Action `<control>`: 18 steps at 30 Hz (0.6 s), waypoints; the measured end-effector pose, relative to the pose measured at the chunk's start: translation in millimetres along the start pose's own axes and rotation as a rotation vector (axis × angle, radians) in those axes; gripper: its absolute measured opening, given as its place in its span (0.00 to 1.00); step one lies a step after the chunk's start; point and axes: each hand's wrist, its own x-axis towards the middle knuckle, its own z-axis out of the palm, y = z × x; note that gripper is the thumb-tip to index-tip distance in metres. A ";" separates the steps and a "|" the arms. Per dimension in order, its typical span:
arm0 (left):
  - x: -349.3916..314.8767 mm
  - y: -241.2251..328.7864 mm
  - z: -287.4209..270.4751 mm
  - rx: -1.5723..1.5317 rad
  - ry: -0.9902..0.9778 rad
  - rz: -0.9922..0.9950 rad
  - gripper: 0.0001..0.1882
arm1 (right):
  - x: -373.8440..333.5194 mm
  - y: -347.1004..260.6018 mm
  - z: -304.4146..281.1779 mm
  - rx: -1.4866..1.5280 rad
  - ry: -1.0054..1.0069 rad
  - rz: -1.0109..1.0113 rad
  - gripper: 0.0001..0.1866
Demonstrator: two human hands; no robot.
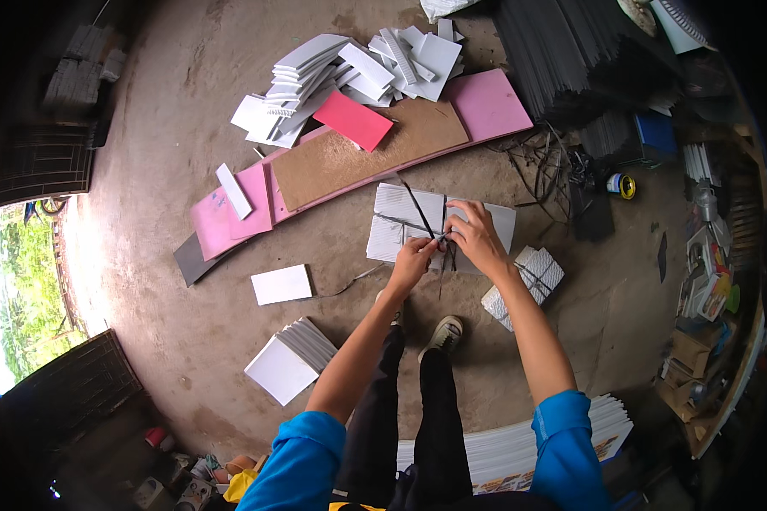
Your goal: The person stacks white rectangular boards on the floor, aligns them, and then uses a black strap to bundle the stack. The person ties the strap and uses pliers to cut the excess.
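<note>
A bundle of flat white boards (388,243) lies on the floor in front of my feet, with dark strips (416,203) crossing over its top. Over its near edge, my left hand (413,260) is closed with its fingertips pinching a dark strip where the strips meet. My right hand (475,234) is just beside it, fingers bent and closed on the strip at the same crossing. Fingers partly hide the spot where the strips come together. To the right of the bundle rests a smaller white ridged bundle (533,281), also bound with dark strip.
Beyond lies a long pink board (494,102) with a brown panel (400,140), a red sheet (354,119) and a pile of white pieces (315,77). At left are a white block (281,284) and stacked white boards (285,366). Loose black strips (537,175) lie right.
</note>
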 end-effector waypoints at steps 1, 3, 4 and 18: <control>4.3 6.9 -6.8 0.029 -0.088 -0.085 0.15 | -1.5 -1.6 -3.7 -0.052 0.012 -0.089 0.07; 13.0 15.3 -23.0 0.162 -0.179 -0.071 0.15 | -1.3 -7.8 -9.0 -0.156 0.035 -0.280 0.04; 18.4 23.9 -26.9 0.301 -0.239 -0.056 0.15 | -4.7 -5.4 -8.5 -0.209 0.030 -0.359 0.05; -20.7 15.6 15.6 0.574 0.490 0.629 0.06 | -8.2 5.6 25.7 0.049 0.256 0.135 0.06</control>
